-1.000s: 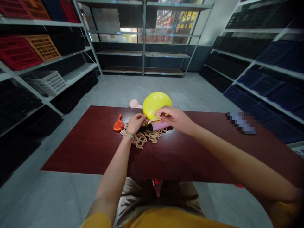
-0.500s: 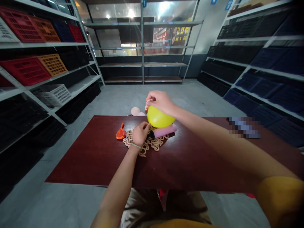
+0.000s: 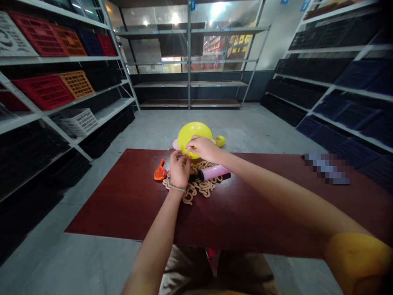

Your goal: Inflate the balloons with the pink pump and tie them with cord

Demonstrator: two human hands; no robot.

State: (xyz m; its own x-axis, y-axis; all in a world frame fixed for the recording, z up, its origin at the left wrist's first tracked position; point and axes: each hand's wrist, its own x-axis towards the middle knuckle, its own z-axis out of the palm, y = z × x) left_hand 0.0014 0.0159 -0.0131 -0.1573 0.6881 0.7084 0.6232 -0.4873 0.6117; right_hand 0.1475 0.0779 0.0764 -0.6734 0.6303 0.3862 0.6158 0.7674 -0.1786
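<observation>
Right hand (image 3: pixel 203 149) has dropped from the top of the yellow balloon (image 3: pixel 193 136) to its near side. Steel shelves (image 3: pixel 190 84) with red crates (image 3: pixel 43 92) flank the counter (image 3: pixel 123 205). Balloon sits just past the counter's far edge, right fingers (image 3: pixel 195 146) closed on its lower part. Left hand (image 3: pixel 179 170) just below, left fingers (image 3: pixel 179 155) pinched at the balloon's lower edge; can't tell what they grip. Tan balloon chain (image 3: pixel 193 186) lies under left hand, touching pink pump (image 3: pixel 213 172). Orange balloon (image 3: pixel 160 173) beside chain. Past the edge: small yellow balloon (image 3: pixel 220 141), pink balloon (image 3: pixel 175 144).
</observation>
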